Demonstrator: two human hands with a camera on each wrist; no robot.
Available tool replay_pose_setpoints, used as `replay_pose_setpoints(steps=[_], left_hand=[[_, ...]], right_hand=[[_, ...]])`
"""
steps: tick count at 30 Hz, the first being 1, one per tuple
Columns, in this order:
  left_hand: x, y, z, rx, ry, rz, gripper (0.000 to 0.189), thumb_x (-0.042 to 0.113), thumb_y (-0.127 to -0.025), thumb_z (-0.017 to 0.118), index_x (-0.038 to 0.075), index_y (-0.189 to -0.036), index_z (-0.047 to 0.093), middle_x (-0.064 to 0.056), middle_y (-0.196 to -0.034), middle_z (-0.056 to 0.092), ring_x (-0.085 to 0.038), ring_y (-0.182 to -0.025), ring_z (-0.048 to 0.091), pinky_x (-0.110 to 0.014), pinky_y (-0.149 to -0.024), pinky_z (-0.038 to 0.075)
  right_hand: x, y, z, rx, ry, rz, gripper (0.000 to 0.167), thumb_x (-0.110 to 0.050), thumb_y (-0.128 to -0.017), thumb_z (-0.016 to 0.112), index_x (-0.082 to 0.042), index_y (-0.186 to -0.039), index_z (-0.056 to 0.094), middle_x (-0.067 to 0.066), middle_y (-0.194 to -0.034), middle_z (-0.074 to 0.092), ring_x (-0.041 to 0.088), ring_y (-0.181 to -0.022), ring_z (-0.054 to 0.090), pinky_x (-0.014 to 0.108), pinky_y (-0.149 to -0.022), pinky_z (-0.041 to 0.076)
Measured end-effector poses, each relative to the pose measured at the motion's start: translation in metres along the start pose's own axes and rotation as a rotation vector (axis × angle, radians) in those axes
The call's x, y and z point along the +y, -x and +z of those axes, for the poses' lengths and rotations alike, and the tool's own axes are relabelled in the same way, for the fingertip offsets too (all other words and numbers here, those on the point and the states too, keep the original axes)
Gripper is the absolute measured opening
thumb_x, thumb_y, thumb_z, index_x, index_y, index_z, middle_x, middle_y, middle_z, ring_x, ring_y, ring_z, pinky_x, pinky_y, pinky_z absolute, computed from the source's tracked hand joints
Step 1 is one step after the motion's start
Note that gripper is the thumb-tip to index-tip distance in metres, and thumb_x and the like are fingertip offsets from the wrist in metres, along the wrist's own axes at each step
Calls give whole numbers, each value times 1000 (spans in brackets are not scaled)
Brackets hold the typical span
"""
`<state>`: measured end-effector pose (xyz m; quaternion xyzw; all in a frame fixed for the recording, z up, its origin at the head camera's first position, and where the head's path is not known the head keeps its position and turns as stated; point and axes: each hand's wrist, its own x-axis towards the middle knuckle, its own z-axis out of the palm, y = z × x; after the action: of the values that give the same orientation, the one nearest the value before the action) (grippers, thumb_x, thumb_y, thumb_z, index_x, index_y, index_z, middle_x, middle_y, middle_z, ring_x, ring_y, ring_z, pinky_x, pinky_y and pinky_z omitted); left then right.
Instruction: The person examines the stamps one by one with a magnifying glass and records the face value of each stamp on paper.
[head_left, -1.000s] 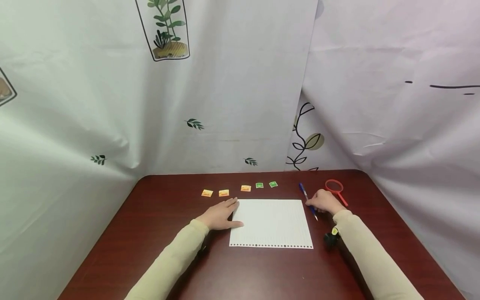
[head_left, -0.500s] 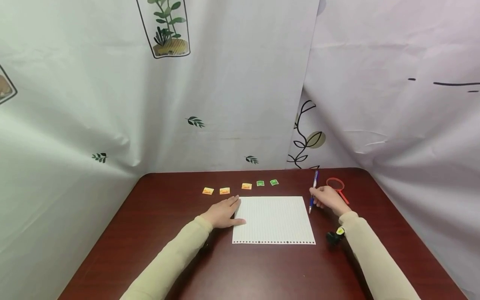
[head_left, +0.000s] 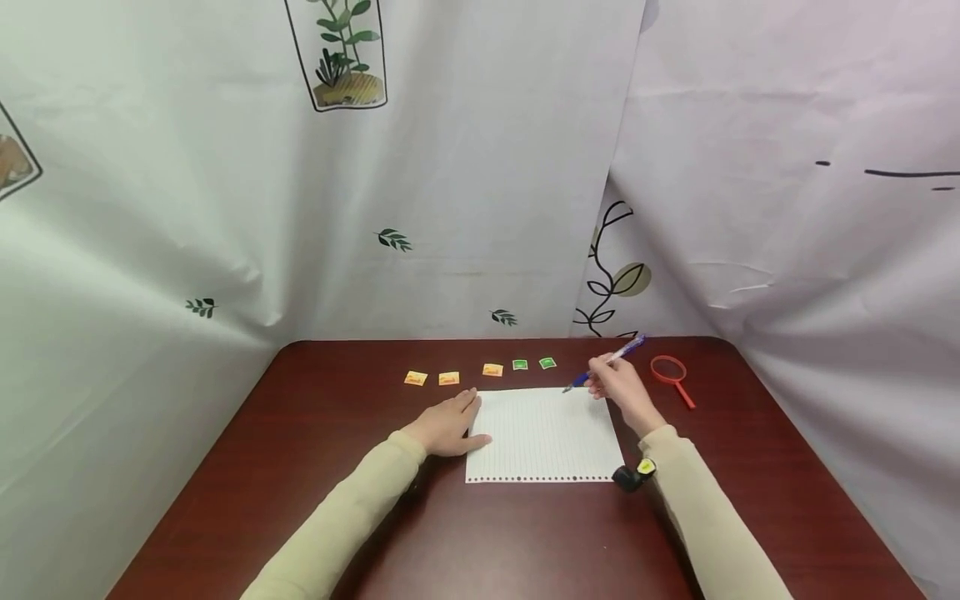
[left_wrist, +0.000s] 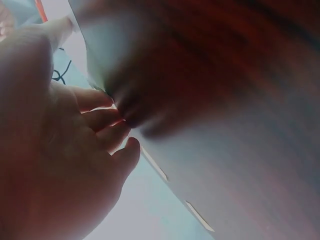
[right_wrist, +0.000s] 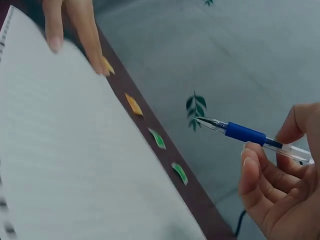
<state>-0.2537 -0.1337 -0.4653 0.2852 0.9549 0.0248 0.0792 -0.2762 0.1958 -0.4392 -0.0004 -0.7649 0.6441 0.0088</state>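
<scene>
A sheet of lined paper lies on the dark red table, its punched edge toward me. My left hand rests flat on the sheet's left edge, fingers straight and thumb spread. Above the sheet's far right corner my right hand pinches a blue pen between thumb and fingers. In the right wrist view the pen's blue grip and bare tip show, pointing toward the paper's side. The left wrist view has the left hand from below, with the fingertips at the table.
Behind the sheet several small pieces lie in a row: orange ones at left, green ones at right. A red magnifying glass lies to the right of my right hand. A printed curtain hangs behind the table.
My right hand has picked the pen up off the table and carried it left over the paper's far right corner, turning it tip to the left. The left hand stays on the sheet.
</scene>
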Motion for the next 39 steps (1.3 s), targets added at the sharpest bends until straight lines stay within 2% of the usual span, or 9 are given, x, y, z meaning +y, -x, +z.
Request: replay_pose_setpoints(steps=[4,12,15,17,20,24,29,35,39], left_hand=[[0,1,1,-1,15,-14,86,57,-98,55,-3,-155,33,-18,-163,28,-29,-150,28,-43,-117,33],[1,-1,0,5,73,-64,90,61,-95,57,0,-157,31,-16,-164,27,-29,-150,28,-44,-115,35],[1,-4,2,12,138,-87,93,61,-93,62,1,-157,31,-16,-163,28,-31,-149,31,-47,-115,35],[-1,-6,4,12,186,-103,95,61,-91,64,2,-157,31,-16,-163,28,-32,-148,32,-48,-115,35],[-4,-9,8,15,253,-130,100,62,-88,68,1,-158,30,-17,-163,27,-34,-147,33,-49,-114,36],[-5,-10,8,12,298,-167,104,62,-85,71,0,-158,29,-16,-164,24,-32,-148,32,-48,-114,37],[-6,-9,6,5,291,-151,103,62,-86,70,0,-158,28,-15,-165,23,-31,-148,31,-48,-113,37],[-12,-4,4,-9,283,-108,101,60,-89,68,0,-158,26,-17,-165,22,-30,-150,27,-47,-116,34],[-16,-1,2,-23,345,-90,101,58,-89,70,0,-158,26,-16,-166,19,-31,-152,23,-48,-118,30]], right_hand=[[0,2,24,11,-38,-19,20,-19,-101,53,0,-96,54,6,-77,64,9,-63,60,21,-60,55],[8,1,70,-21,-194,-58,30,-12,-102,55,14,-116,61,14,-86,70,12,-70,65,25,-65,58],[11,2,84,-45,-214,-53,25,-10,-100,60,11,-110,64,13,-87,70,13,-73,65,27,-69,59],[3,8,91,-62,-201,-54,18,-9,-98,64,8,-103,64,10,-83,68,13,-72,63,28,-70,59],[7,9,103,-62,-176,-68,13,-10,-94,70,0,-94,62,5,-76,63,13,-69,60,26,-67,57],[24,0,119,-74,-195,-61,16,-12,-92,72,0,-97,63,6,-77,62,12,-68,58,23,-63,54],[33,-1,128,-117,-208,-11,23,-14,-94,69,4,-108,66,12,-89,67,13,-74,62,23,-67,55],[37,1,130,-126,-199,-22,18,-15,-96,66,2,-100,69,11,-86,68,16,-74,63,26,-69,56],[38,0,130,-107,-165,-28,13,-15,-94,69,-2,-94,69,7,-80,65,15,-70,61,25,-67,55]])
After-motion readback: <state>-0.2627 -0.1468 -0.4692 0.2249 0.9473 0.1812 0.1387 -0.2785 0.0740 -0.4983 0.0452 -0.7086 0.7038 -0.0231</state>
